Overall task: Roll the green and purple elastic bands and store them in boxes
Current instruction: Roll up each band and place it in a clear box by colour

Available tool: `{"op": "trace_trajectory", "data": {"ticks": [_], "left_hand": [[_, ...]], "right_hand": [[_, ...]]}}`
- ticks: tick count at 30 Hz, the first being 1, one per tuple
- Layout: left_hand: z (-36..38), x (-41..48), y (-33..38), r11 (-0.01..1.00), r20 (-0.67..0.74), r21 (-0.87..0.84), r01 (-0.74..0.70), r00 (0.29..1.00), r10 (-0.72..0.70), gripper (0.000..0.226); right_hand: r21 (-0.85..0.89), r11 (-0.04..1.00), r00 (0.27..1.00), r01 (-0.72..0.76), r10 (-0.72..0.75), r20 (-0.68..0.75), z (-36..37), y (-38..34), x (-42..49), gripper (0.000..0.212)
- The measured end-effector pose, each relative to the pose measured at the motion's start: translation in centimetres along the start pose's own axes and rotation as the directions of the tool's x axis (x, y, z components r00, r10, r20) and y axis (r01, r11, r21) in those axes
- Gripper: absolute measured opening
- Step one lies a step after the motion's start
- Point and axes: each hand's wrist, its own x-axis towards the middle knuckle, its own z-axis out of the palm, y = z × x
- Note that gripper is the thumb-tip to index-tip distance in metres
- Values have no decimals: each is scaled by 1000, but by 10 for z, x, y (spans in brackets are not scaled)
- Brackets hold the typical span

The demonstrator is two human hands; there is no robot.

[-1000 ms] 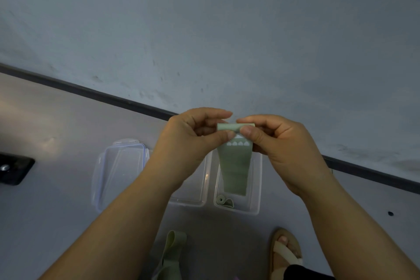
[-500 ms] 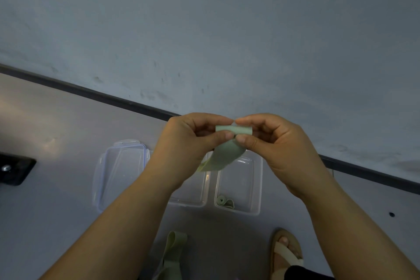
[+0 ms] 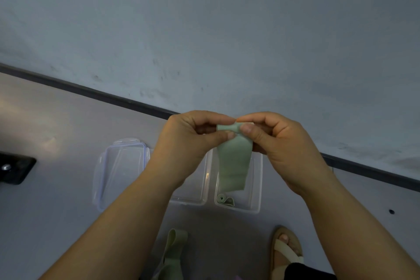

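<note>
My left hand (image 3: 193, 143) and my right hand (image 3: 281, 145) pinch the rolled top end of a green elastic band (image 3: 234, 161) between thumbs and fingers, held in the air. Its loose tail hangs down over a clear plastic box (image 3: 256, 193) on the floor. A rolled green band (image 3: 223, 199) lies in that box's near corner. A second clear box (image 3: 200, 191) stands just left of it, partly hidden by my left forearm. Another green band (image 3: 173, 250) lies unrolled on the floor near the bottom edge.
A clear lid with a bluish seal (image 3: 120, 170) lies left of the boxes. A dark object (image 3: 13, 170) sits at the far left edge. My sandalled foot (image 3: 286, 250) is at the bottom right. A dark baseboard (image 3: 91, 91) meets the wall behind.
The band's tail swung up to the left half a second ago and now hangs straight down again. The hanging part is shorter than a second ago. Both hands stayed in place.
</note>
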Motion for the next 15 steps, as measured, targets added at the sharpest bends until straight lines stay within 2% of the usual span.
{"op": "trace_trajectory", "data": {"ticks": [7,11,15], "left_hand": [[0,-1,-2,993,16,98,64,998,-66,34],[-1,0,-2,991,1,103,87,996,-87,13],[-3,2,-3,996,-12,59,67,998,-66,14]], "right_hand": [[-98,993,998,64,-65,-10,-2,2,-1,16],[-169,978,992,125,-127,-5,0,2,-1,15],[-199,966,986,164,-168,-5,1,1,-3,25]]}}
